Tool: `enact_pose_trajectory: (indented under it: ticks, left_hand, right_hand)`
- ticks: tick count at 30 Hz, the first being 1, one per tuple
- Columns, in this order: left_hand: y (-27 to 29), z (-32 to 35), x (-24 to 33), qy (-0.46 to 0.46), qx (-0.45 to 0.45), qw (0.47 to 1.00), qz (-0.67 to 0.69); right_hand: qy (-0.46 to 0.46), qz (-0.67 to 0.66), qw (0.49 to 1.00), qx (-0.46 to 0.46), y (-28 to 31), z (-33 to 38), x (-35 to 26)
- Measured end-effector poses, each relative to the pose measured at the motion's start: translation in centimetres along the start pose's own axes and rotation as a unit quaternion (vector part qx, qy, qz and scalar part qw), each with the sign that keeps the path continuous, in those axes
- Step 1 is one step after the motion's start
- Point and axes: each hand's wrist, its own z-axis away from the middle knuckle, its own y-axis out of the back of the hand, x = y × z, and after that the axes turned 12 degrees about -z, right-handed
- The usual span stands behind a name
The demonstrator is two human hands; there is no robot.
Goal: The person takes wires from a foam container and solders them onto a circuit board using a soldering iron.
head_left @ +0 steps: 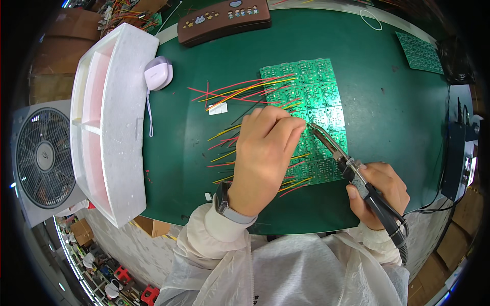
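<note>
A green circuit board panel (326,92) lies on the green table mat, its surface divided into many small repeated boards. Red, black and yellow wires (240,92) stick out leftward from it in several bunches. My left hand (265,148) is over the panel's left part, thumb and fingers pinched together at its middle; what they pinch is hidden. In my right hand (380,191) is a soldering iron (357,176), gripped round its black handle. The iron's tip meets the panel right beside my left fingertips.
At the left stands a white foam box (122,117) with compartments, a lilac case (158,74) beside it. A fan (46,153) is farther left. At the back lies a brown pencil case (224,23). Another circuit board (419,52) sits back right, near a dark device (458,143).
</note>
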Motion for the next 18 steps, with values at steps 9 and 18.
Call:
enact_pose_trajectory:
  ticks: [9,18]
  left_hand:
    - [0.0,0.0,0.1,-0.007,0.007,1.0,-0.005]
    - [0.0,0.1,0.0,-0.007,0.011,1.0,-0.01]
  right_hand:
    - [0.036,0.001,0.999,0.024,-0.8,0.1,0.8]
    - [0.072,-0.023,0.994,0.078,-1.6,0.4,1.8]
